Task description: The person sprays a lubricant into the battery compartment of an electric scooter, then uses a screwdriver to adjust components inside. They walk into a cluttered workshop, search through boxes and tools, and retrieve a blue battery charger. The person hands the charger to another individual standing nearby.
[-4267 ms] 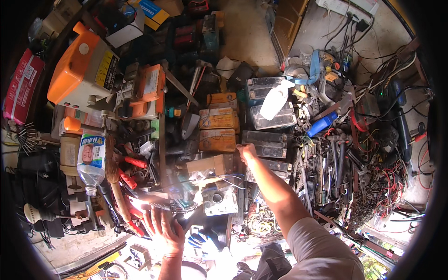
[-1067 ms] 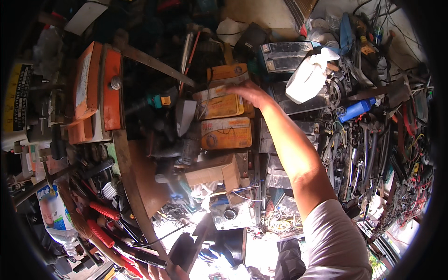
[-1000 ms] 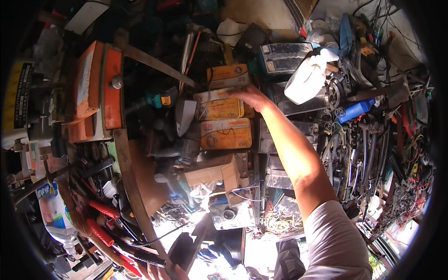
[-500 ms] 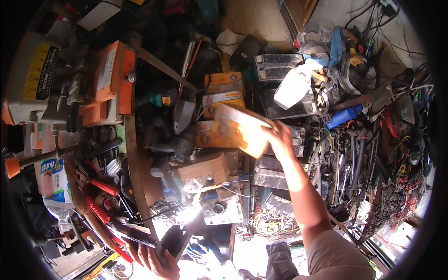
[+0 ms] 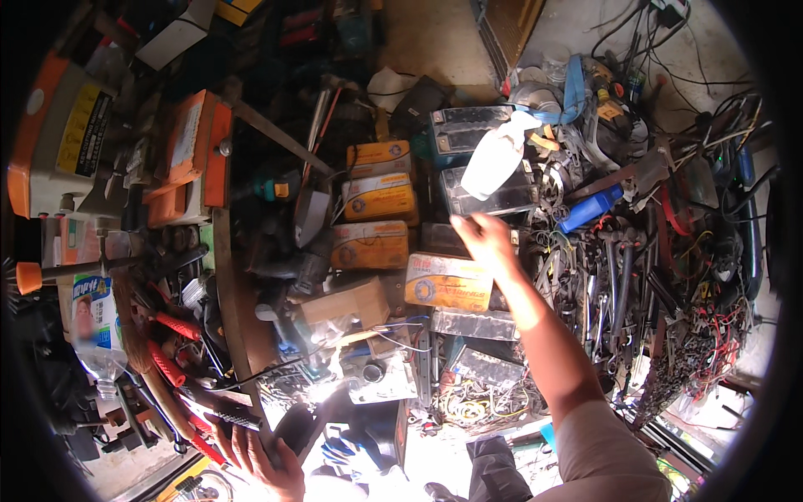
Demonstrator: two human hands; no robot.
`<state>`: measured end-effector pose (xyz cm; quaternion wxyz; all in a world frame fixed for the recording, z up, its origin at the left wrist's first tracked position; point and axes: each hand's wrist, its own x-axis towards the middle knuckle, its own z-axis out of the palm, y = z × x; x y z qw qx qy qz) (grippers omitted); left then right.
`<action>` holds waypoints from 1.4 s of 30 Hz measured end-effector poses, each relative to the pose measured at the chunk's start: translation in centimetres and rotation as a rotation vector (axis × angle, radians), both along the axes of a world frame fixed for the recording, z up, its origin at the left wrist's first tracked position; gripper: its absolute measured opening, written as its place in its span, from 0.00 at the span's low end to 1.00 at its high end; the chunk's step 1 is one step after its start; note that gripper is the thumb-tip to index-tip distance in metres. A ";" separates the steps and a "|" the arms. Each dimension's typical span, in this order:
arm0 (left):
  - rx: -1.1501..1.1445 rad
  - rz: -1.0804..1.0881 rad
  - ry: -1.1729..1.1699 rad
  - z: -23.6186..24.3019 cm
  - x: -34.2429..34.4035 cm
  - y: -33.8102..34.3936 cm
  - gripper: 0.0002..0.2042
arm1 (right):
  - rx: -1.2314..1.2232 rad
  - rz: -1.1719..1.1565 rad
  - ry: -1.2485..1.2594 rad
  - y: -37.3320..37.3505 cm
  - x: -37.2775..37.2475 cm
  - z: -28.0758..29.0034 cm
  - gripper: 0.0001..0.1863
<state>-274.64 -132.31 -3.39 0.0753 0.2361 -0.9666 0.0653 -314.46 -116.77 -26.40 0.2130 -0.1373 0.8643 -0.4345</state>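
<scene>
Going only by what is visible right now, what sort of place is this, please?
Most likely a cluttered repair workshop or tool store. Metal hand tools lie packed together on the right, tangled wires are heaped lower down, and an orange-and-grey machine stands at upper left.

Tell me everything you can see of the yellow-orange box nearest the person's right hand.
The yellow-orange box is rectangular and looks like printed cardboard. A paler band with reddish print runs along its upper edge; a round dark emblem sits at the left of its broad face. It looks closed and lies slightly askew on dark cases. The right hand is just beyond its upper right corner; whether they touch is unclear.
</scene>
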 end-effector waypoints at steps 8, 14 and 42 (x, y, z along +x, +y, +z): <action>-0.027 0.070 0.024 -1.3 -0.2 0.3 0.20 | 0.175 -0.119 -0.157 -13.9 -7.2 -14.2 0.18; 0.013 0.080 -0.052 -1.1 0.4 0.5 0.21 | -0.166 -0.555 -0.570 -14.2 -6.6 -17.9 0.21; -0.018 0.063 -0.041 -1.2 -0.1 0.3 0.20 | -0.005 -0.256 -0.333 -16.6 -2.8 -11.0 0.35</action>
